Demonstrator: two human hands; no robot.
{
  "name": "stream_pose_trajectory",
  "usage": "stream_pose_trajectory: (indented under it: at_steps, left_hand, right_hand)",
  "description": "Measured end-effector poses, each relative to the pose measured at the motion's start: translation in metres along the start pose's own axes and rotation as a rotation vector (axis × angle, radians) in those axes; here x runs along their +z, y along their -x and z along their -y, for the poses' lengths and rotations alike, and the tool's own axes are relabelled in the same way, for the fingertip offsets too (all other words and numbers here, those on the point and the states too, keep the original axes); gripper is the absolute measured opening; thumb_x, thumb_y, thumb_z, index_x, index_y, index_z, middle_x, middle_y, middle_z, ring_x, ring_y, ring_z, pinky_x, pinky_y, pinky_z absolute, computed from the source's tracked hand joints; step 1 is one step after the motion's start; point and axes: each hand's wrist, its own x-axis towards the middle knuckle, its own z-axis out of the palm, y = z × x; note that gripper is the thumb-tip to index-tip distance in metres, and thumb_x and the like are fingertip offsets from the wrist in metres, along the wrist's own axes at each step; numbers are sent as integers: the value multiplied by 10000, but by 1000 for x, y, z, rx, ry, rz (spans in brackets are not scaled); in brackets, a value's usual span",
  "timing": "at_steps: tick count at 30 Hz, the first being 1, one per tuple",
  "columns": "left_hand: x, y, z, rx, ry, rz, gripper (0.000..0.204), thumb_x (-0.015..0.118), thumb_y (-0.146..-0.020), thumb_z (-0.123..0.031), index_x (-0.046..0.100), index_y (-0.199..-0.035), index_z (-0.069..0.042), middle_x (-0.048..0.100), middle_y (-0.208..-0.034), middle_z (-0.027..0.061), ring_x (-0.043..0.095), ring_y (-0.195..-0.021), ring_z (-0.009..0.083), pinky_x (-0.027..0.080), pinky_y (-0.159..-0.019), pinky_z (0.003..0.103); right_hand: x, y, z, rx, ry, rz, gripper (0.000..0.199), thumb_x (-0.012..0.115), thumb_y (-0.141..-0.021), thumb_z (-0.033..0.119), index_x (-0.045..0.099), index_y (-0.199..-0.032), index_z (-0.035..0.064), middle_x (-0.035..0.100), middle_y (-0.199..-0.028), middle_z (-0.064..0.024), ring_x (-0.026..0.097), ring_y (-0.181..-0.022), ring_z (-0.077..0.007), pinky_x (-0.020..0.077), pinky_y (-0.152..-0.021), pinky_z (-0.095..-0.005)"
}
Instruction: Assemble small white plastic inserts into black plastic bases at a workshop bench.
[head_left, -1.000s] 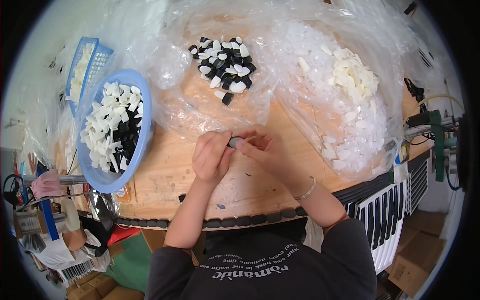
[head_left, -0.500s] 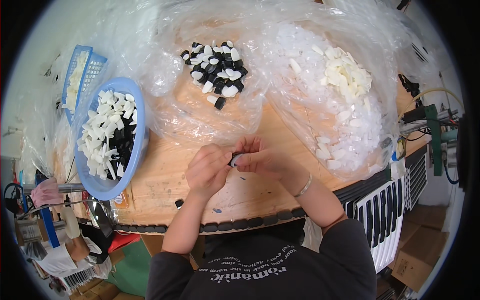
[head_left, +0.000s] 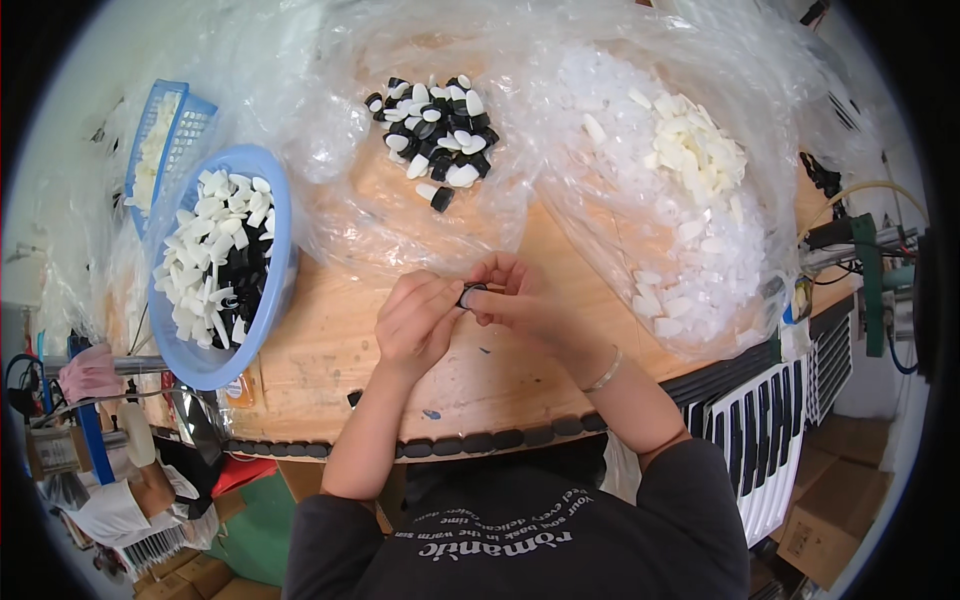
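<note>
Near the middle of the table, my left hand [head_left: 412, 318] and my right hand [head_left: 512, 298] meet at their fingertips. Between them they pinch a small black cap-like piece [head_left: 467, 296] with a pale face. Its far side is hidden by my fingers. Beyond my hands lies a pile of black-and-white pieces [head_left: 440, 130] on clear plastic. A blue basin [head_left: 262, 330] to the left holds white plastic pieces [head_left: 195, 255] above black ones [head_left: 243, 275].
On the right, a clear plastic sheet bears translucent pieces [head_left: 710, 250] and a cream-white heap [head_left: 700, 145]. A blue basket [head_left: 190, 130] stands behind the basin. Black oval pads [head_left: 480, 442] line the table's front edge [head_left: 400, 425]. Black-and-white slatted panels [head_left: 765, 440] stand at right.
Both hands stay together around the black piece, with a slight turn of the right hand and its fingers. The whole view has shifted a little.
</note>
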Motion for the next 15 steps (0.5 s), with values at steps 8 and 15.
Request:
stream_pose_trajectory:
  at_steps: [8, 15]
  left_hand:
    - [2, 2, -4, 0, -42, 2, 282, 738, -660, 95, 650, -918, 22, 674, -854, 151, 614, -728, 279, 516, -627, 326]
    - [1, 2, -4, -348, 136, -43, 309, 748, -662, 72, 672, -955, 8, 638, -852, 119, 604, -793, 257, 501, -719, 315]
  right_hand:
    - [-8, -6, -11, -53, 85, 15, 224, 692, -806, 13, 542, -965, 63, 625, -871, -33, 584, -715, -77, 469, -596, -201]
    - [-3, -3, 12, -123, 135, 25, 268, 695, -812, 22, 555, -1039, 50, 626, -912, -29, 594, -785, -74, 485, -651, -213]
